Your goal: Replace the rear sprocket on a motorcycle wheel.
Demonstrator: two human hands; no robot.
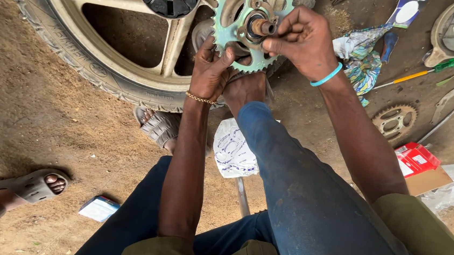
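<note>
Between my two hands sits the pale green sprocket (246,24), standing on edge against the wheel (109,42) and braced by my bare foot (246,88) below. My left hand (210,72) is closed on its lower rim, thumb and fingers (224,57) pinching the toothed edge. My right hand (301,39) has its fingertips narrowed around the rusty hub stub (263,27) at the centre. I judge the sprocket to be stiff steel, fairly heavy for its size, and likely greasy. The teeth are sharp, so the flat face just inside the rim and the cut-outs seem the safer hold. An older brown sprocket (395,120) lies well beyond my right wrist, near a green-handled screwdriver (431,71).
</note>
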